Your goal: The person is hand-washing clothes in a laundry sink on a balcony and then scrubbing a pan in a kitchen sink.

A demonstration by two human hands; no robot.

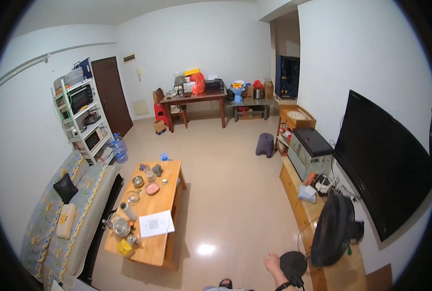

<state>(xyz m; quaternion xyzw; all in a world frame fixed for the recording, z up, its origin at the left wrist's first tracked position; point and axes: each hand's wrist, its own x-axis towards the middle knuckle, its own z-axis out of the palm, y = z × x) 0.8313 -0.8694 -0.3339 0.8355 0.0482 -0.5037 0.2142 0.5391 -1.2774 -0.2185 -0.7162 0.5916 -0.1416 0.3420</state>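
Note:
My right hand, with a dark band at the wrist, is low in the view with its fingers loosely curled. Just right of it is the round black base of an electric fan. In the picture the hand borders this base; whether they touch I cannot tell. The black fan head appears farther right, overlapping the long wooden TV cabinet. Out of view is my left hand. Tiled floor lies before me, and a sandaled foot shows at the bottom edge.
A wooden coffee table on the left bears a glass kettle, a printed sheet and a pink dish. Beyond it stands a sofa. A plastic stool, fish tank and wall television are along the right.

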